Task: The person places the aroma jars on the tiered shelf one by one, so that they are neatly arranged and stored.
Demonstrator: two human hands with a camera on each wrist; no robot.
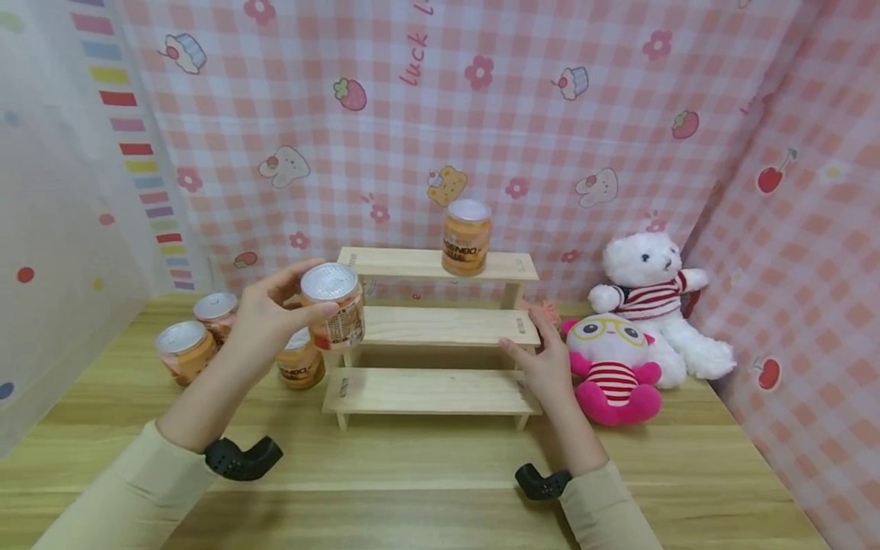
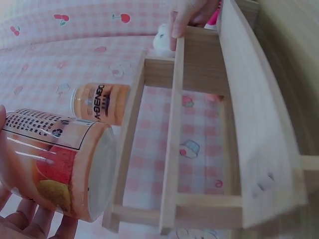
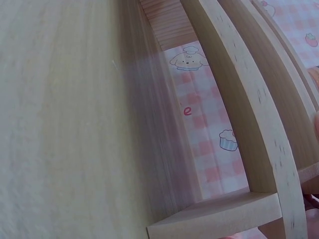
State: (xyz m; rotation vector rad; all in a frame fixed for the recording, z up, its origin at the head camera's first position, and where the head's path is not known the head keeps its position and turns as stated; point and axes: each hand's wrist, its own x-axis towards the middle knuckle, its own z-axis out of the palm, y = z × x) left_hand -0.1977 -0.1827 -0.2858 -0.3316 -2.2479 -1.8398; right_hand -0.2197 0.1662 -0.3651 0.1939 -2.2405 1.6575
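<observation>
My left hand [image 1: 264,317] grips a tin can [image 1: 346,325] with a silver lid and an orange fruit label, raised beside the left end of a three-step wooden display stand [image 1: 433,388]. In the left wrist view, the held can [image 2: 55,164] shows its printed text and fruit picture, with fingers beneath it. A similar can [image 1: 466,243] stands upright on the top step, right of its middle. At the middle step's right end, my right hand [image 1: 550,370] holds the stand, thumb at the front edge. The right wrist view shows mostly the stand's boards [image 3: 249,99].
Left of the stand, more orange cans stand on the wooden table [image 1: 440,489]: two farther left [image 1: 184,355] [image 1: 218,315] and one [image 1: 300,367] by the stand. A pink plush toy [image 1: 612,374] and a white teddy bear [image 1: 649,298] sit at the right. Checked cloth [image 1: 412,130] hangs behind.
</observation>
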